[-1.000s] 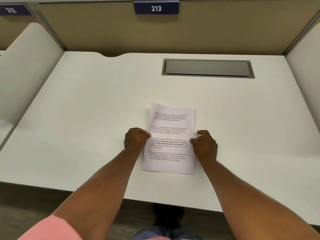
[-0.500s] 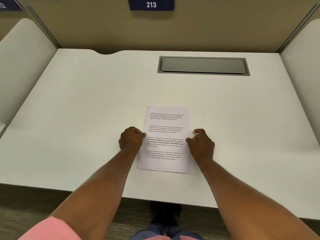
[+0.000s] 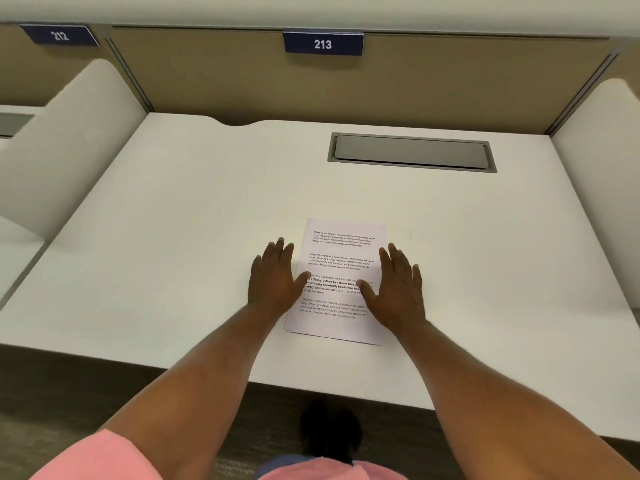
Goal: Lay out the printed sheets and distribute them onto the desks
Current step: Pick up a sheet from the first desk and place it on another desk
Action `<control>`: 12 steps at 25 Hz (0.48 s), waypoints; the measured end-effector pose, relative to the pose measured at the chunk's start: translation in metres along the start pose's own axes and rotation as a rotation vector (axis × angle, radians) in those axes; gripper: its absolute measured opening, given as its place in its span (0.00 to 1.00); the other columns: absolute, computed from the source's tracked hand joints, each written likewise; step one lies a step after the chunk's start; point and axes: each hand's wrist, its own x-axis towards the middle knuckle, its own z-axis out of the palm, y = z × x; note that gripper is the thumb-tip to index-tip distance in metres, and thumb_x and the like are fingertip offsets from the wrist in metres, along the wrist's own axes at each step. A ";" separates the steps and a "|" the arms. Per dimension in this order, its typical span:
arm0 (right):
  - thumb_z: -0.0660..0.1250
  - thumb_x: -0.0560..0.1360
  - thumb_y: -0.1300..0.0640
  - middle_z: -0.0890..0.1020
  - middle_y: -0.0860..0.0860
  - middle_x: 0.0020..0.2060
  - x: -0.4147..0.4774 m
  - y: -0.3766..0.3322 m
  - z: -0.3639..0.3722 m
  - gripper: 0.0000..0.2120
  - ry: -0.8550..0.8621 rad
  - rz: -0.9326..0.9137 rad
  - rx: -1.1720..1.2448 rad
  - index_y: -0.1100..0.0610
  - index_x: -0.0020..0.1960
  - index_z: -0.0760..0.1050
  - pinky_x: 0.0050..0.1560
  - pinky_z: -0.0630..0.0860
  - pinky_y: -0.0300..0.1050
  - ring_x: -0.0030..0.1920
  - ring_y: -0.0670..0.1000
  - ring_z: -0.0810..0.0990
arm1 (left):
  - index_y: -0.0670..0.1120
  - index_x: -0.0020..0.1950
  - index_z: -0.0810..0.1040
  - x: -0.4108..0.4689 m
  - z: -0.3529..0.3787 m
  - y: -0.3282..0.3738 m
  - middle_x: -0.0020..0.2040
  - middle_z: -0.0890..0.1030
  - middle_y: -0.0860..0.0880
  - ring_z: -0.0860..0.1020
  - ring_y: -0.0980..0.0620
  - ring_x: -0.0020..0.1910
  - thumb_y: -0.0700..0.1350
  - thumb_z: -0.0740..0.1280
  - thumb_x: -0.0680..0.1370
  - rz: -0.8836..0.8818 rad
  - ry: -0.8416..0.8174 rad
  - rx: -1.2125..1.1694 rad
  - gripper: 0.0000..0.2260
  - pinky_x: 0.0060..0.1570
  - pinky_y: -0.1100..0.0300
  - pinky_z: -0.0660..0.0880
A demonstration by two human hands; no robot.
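One sheet (image 3: 341, 258), print up, flat on the worktop (image 3: 173, 237), lower centre of frame. Two grips, both spread apart, fingers straight: left grip (image 3: 275, 278) at its left edge, thumb over paper; right grip (image 3: 398, 285) over its right edge. One grey hatch (image 3: 412, 152) upper right. Two signs along the top: sign 213 (image 3: 322, 44), sign 212 (image 3: 60, 36).

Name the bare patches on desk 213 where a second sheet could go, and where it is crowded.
Bare: desk between left divider and left hand; between right hand and right divider; the band between sheet and grey hatch. Crowded: front centre, at sheet and hands.
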 end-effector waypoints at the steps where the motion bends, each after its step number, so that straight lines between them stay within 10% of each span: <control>1: 0.61 0.78 0.36 0.51 0.51 0.83 -0.001 -0.003 -0.002 0.41 -0.012 -0.023 -0.021 0.55 0.82 0.52 0.81 0.45 0.59 0.82 0.52 0.49 | 0.47 0.81 0.59 -0.004 -0.002 -0.002 0.83 0.56 0.46 0.53 0.46 0.82 0.64 0.62 0.78 0.026 -0.009 0.023 0.37 0.78 0.45 0.55; 12: 0.51 0.78 0.30 0.42 0.49 0.83 -0.008 -0.044 -0.007 0.44 0.024 -0.203 -0.117 0.55 0.83 0.42 0.80 0.40 0.60 0.82 0.51 0.42 | 0.43 0.83 0.45 -0.042 -0.039 -0.032 0.84 0.46 0.46 0.44 0.48 0.83 0.69 0.53 0.79 0.108 0.016 0.167 0.43 0.81 0.47 0.45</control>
